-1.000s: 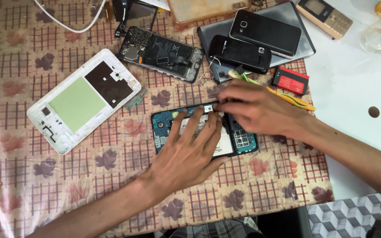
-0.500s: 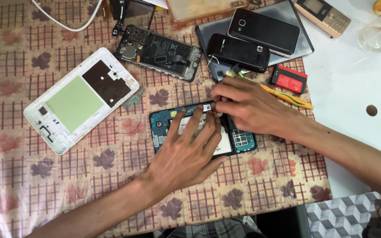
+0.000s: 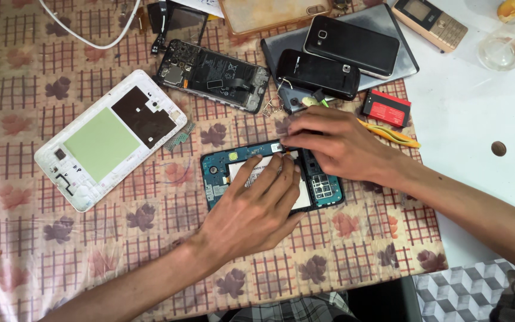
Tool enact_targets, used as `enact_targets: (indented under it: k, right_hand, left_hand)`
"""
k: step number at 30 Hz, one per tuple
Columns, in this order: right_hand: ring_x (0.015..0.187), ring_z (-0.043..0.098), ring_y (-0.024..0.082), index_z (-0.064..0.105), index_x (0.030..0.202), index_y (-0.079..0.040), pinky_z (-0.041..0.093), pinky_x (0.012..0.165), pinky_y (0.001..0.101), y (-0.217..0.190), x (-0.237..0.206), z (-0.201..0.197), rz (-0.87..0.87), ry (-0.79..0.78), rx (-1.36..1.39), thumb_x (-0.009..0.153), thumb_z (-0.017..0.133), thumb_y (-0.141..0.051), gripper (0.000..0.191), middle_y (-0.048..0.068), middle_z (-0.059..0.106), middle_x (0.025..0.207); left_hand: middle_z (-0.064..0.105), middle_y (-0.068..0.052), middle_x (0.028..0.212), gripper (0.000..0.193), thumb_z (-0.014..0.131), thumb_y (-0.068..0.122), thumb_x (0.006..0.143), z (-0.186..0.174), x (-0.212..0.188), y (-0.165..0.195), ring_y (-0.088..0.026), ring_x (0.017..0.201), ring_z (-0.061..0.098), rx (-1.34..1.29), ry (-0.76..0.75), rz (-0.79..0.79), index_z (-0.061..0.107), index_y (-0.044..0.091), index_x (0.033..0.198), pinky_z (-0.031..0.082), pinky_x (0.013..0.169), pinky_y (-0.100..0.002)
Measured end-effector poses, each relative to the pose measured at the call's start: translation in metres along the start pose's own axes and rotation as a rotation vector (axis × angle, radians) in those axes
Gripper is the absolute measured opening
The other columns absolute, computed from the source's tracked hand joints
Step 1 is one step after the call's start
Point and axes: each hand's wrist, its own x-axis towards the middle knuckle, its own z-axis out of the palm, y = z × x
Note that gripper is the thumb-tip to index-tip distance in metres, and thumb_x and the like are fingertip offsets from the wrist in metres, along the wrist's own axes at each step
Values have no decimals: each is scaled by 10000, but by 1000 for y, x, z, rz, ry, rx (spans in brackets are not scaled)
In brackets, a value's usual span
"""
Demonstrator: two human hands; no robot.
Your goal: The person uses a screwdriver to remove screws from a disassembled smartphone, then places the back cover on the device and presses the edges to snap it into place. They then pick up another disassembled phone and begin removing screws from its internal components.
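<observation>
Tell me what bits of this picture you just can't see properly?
- Head view: the middle of the opened teal phone is hidden under the left hand.
- Whatever the right hand pinches at the phone's top edge is covered by its own fingers.
- The yellow tool runs under the right hand, so its tip is hidden.
- The white cable and the glass are cut off by the top edge.

A table (image 3: 478, 119) with a white top fills the frame, most of it covered by a pinkish checked cloth (image 3: 43, 250) printed with flowers. At the lower right, grey cube-patterned floor (image 3: 454, 292) shows. Light is soft and even.
</observation>
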Motion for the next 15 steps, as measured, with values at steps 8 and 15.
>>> enact_targets:
  k: [8,15]
  right_hand:
    - [1067,679,258,745,968,-18,606,841,383,-1,-2,8,-93,-3,-144,735,716,143,285,92,654,1081]
    - [1151,600,282,746,893,-4,524,955,479,-11,8,-5,-26,-188,-175,598,749,66,304,97,611,1185]
  left_hand:
    - [680,-210,1228,608,518,534,975,3,-2,-2,-306,1206,611,-46,-2,0,670,-10,1200,476,1031,-528]
    - [689,-187,1223,645,536,568,958,-9,6,-5,-277,1174,634,-19,26,-21,666,-6,1221,499,1035,-528]
